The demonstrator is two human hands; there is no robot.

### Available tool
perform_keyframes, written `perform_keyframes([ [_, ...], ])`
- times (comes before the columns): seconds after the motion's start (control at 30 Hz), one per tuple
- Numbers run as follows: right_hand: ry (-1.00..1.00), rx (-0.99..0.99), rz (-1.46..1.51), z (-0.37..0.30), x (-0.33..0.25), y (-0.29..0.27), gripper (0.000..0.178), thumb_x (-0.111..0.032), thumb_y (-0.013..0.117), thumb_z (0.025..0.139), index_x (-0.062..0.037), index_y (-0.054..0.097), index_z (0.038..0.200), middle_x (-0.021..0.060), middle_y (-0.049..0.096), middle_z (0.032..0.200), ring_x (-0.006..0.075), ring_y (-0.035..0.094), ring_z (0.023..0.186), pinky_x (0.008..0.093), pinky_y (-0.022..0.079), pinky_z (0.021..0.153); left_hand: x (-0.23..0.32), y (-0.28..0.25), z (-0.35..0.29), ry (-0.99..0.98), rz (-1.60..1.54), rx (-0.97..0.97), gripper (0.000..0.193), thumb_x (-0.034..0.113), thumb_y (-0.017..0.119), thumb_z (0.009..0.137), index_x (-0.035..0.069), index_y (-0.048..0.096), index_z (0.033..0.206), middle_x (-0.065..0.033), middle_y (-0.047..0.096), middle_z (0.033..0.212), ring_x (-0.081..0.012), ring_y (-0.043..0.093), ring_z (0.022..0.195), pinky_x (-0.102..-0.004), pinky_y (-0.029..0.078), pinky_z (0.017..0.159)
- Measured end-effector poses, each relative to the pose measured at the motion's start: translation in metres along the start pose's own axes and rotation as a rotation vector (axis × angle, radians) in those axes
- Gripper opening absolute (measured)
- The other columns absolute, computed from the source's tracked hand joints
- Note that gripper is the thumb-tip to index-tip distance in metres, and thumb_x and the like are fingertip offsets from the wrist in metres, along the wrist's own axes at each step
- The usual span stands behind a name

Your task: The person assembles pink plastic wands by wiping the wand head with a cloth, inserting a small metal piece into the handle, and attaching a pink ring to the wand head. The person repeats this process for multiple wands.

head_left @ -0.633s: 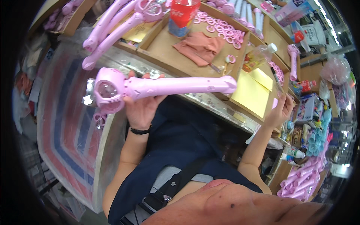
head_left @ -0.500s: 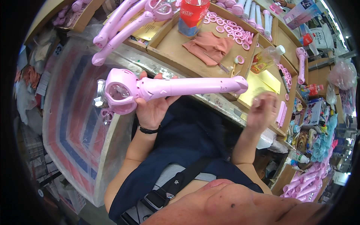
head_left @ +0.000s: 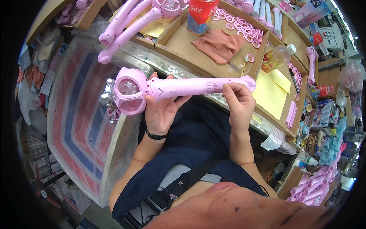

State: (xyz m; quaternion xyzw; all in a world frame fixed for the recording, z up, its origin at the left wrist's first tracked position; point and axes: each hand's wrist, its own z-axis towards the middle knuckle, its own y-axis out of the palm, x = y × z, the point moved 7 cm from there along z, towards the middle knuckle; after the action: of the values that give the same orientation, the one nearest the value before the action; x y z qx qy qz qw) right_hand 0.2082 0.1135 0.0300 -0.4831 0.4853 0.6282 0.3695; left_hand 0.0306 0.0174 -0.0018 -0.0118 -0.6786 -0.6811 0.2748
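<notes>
A pink plastic toy wand (head_left: 187, 87) lies almost level in front of me, its round head with clear windows and a shiny silver faceted piece (head_left: 108, 93) at the left end. My left hand (head_left: 162, 112) is wrapped round it from below, just beside the head. A small clear printed sticker (head_left: 214, 88) lies against the handle toward its right end. My right hand (head_left: 241, 103) pinches the right edge of that sticker, with thumb and forefinger at the handle. The other fingers are curled in.
Beyond the wand, a cardboard tray (head_left: 179, 38) holds pink rings (head_left: 249, 32), an orange cloth (head_left: 219, 45) and a red-labelled bottle (head_left: 200, 17). Yellow sheets (head_left: 270, 93) and a drink bottle (head_left: 278, 57) are right of it. More pink wands (head_left: 131, 34) lie at the far left.
My right hand has moved left from above the yellow sheets to the wand's handle, where the clear sticker now shows. My left hand keeps its hold on the wand.
</notes>
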Motion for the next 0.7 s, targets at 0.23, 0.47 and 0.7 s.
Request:
perform_keyframes([
  [0.23,0.018,-0.007,-0.023,0.0013,0.0031,0.0029,0.011,-0.005,0.066,0.085,0.0027,0.062,0.092,-0.0004,0.061,0.080,0.0027,0.052,0.069,0.0151,0.041,0.061,0.0031,-0.0005,-0.0003,-0.003,-0.001,0.014,0.070,0.047,0.062,0.082,0.027,0.026,0.139,-0.0088,0.045,0.133,-0.0408,0.033,0.130,-0.0637,0.028,0.104],
  [0.47,0.000,0.005,-0.048,0.0011,0.0042,0.0024,0.011,-0.005,0.066,0.085,0.0024,0.063,0.091,-0.0013,0.060,0.078,0.0016,0.050,0.066,0.0146,0.039,0.058,0.0021,-0.0001,0.0002,0.003,-0.006,0.027,0.071,0.047,0.062,0.081,0.027,0.026,0.139,-0.0091,0.045,0.133,-0.0409,0.034,0.129,-0.0639,0.028,0.103],
  [0.7,0.003,-0.002,-0.062,0.0019,0.0055,0.0021,0.011,-0.005,0.066,0.085,0.0022,0.063,0.092,-0.0025,0.059,0.078,0.0006,0.048,0.064,0.0141,0.037,0.057,0.0016,-0.0014,-0.0003,0.006,0.008,0.030,0.073,0.048,0.062,0.081,0.027,0.025,0.139,-0.0091,0.044,0.134,-0.0416,0.032,0.130,-0.0644,0.027,0.104],
])
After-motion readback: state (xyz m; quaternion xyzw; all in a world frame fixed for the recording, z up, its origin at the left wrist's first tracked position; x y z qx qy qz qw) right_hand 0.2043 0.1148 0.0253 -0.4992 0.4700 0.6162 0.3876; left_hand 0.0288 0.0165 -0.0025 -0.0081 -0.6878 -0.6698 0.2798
